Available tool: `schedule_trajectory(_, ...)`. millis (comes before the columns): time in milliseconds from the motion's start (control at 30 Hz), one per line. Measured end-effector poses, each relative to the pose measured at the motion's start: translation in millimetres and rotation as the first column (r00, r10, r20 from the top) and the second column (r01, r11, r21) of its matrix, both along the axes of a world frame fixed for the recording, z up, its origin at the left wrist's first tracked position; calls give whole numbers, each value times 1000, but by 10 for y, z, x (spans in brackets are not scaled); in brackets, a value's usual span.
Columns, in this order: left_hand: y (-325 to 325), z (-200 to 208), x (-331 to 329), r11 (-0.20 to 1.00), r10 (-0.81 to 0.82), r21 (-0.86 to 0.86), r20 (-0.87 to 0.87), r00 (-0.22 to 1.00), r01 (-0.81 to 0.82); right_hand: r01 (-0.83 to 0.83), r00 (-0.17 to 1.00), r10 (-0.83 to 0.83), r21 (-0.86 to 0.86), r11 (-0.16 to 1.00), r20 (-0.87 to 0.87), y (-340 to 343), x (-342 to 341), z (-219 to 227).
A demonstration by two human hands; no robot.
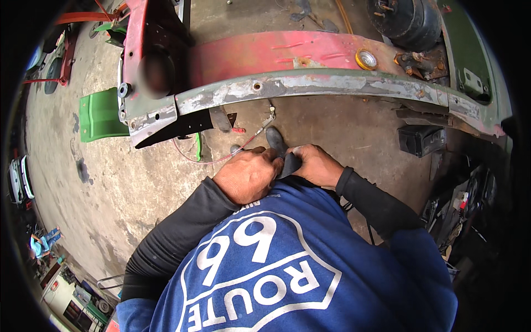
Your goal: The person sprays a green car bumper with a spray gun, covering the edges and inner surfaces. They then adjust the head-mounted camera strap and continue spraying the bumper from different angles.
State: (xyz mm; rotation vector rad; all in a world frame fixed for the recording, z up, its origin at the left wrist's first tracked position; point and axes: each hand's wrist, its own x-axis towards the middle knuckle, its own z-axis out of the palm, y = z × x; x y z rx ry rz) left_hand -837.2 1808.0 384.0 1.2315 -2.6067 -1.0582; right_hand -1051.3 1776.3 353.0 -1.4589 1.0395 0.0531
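Observation:
My two hands are close together in front of my waist. Between them is a dark grey, folded piece of thin sheet point(290, 165); its exact kind cannot be made out. My left hand point(246, 174) has its fingers curled in against the piece's left side. From the other side, my right hand point(318, 165) pinches it between thumb and fingers. Just beyond the hands runs a curved vehicle body panel point(249, 89), its near edge patchy with bare grey and white, its inner face faded red. Neither hand touches this panel.
A thin reddish hose point(221, 159) with a metal fitting lies on the concrete floor by my shoe point(275, 138). Left stands a green panel point(102, 116); right, a black box point(423, 139). A black cylinder point(406, 25) sits beyond the panel. Another person point(47, 242) is far left.

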Motion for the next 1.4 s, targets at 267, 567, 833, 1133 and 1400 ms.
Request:
schedule_trajectory(267,71,47,53,994,89,-54,-177,980,-100,229,954,-296,513,827,53,47,106,-129)
schedule_trajectory(567,48,-92,101,957,142,289,-385,912,-27,181,872,-479,842,508,101,48,39,-169)
schedule_trajectory(833,-9,-133,75,961,56,264,-475,878,82,237,920,-390,746,623,34,94,48,-142)
schedule_trajectory(1133,86,-245,79,870,371,490,-586,721,-49,-25,977,-17,190,982,214,29,19,-80)
schedule_trajectory(1400,194,-244,209,342,787,860,-42,616,-379,44,848,-277,462,886,451,64,116,-242)
